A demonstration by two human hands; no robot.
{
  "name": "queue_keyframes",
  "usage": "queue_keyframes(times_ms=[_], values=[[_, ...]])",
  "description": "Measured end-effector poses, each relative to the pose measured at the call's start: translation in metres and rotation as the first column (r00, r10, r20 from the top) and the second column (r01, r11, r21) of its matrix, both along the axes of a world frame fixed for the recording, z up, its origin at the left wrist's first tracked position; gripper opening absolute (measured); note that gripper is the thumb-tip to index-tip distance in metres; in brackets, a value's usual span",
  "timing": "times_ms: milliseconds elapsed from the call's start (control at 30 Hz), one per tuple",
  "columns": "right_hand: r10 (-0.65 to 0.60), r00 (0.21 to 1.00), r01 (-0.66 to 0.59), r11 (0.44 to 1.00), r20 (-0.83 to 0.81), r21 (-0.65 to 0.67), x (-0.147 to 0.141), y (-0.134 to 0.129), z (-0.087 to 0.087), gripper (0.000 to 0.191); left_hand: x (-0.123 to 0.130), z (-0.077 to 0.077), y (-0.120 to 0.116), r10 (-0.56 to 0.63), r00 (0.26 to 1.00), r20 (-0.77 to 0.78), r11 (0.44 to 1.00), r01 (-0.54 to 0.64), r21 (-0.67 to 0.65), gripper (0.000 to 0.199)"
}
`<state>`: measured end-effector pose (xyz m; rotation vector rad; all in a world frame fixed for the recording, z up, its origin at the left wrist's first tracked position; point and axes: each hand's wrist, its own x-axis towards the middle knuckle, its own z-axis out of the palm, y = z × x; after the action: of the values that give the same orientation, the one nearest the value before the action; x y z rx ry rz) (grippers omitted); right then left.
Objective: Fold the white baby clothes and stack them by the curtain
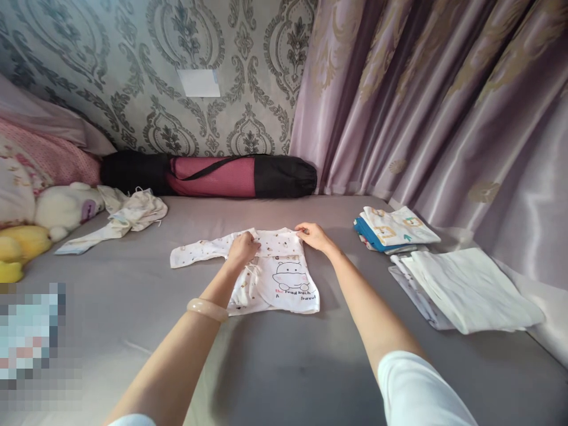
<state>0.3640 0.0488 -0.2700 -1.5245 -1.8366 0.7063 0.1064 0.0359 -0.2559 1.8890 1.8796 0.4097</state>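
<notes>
Grey bed (284, 384), left to right: one pixelated patch (26, 337) at the left edge, contents unreadable; two plush toys, one yellow (26, 244), one white (64, 210), by the far left corner, pink and floral bedding (53, 148) behind them. One crumpled pale cloth (135, 213) just right of the white plush. One long black-and-maroon bag (213, 176) with a strap, lying along the far edge, against patterned wallpaper (128, 71) with one white plate (199, 83) on it. One small shirt (277, 242) around mid-bed, well in from all edges: white, laid flat, tiny scattered print on sleeve and upper part, one tied string at the front, one outlined hippo-like face with pink cheeks, red and black lettering below; one sleeve visible, stretched leftward, other sleeve not seen. Two hands on it: left hand (242, 251) closed in a fist on the fabric near the sleeve's shoulder, one pale bangle (207, 310) on that forearm; right hand (314, 236) pinching the upper right corner with its fingertips. Two folded stacks near the right edge: blue-and-white printed stack (394, 229) farther back, white-and-grey stack (474, 290) nearer. Purple curtain (399, 94) behind, along that side.
</notes>
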Motion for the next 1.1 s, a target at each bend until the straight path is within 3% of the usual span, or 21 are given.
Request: queue_keyframes(times_ms=[100,267,533,700,833,900,967,1100], values=[[-0.003,1.0,0.003,0.999,-0.001,0.035,0.001,0.002,-0.007,0.023,0.002,0.002,0.003,-0.019,1.0,-0.019,0.999,0.02,0.051,0.011],[-0.025,0.999,0.027,0.998,-0.037,0.062,0.007,0.005,-0.016,0.02,0.007,0.005,0.012,0.043,0.998,0.04,0.989,-0.048,0.139,0.016],[-0.048,0.999,0.047,0.997,0.005,0.057,0.011,0.002,-0.02,0.026,0.015,0.002,0.002,0.04,0.999,-0.031,0.996,-0.038,0.085,0.023],[-0.091,0.979,0.086,0.996,0.181,0.035,0.003,-0.009,-0.005,0.033,0.014,0.003,-0.006,-0.016,0.996,-0.082,0.994,0.025,0.105,0.028],[-0.228,0.88,0.173,0.971,0.416,0.165,-0.032,-0.034,0.013,0.045,0.017,0.006,-0.018,-0.056,0.978,-0.201,0.972,0.1,0.212,0.03],[-0.136,0.867,0.049,0.981,0.479,0.189,-0.053,-0.048,0.015,0.049,0.018,0.007,-0.026,-0.098,0.959,-0.265,0.951,0.169,0.26,0.03],[-0.032,0.846,-0.039,0.992,0.532,0.122,-0.07,-0.058,0.01,0.057,0.015,0.008,-0.034,-0.145,0.945,-0.293,0.94,0.224,0.258,0.03],[0.032,0.809,-0.026,0.999,0.587,-0.019,-0.078,-0.064,-0.006,0.065,-0.009,0.006,-0.045,-0.115,0.955,-0.274,0.95,0.186,0.252,0.033]])
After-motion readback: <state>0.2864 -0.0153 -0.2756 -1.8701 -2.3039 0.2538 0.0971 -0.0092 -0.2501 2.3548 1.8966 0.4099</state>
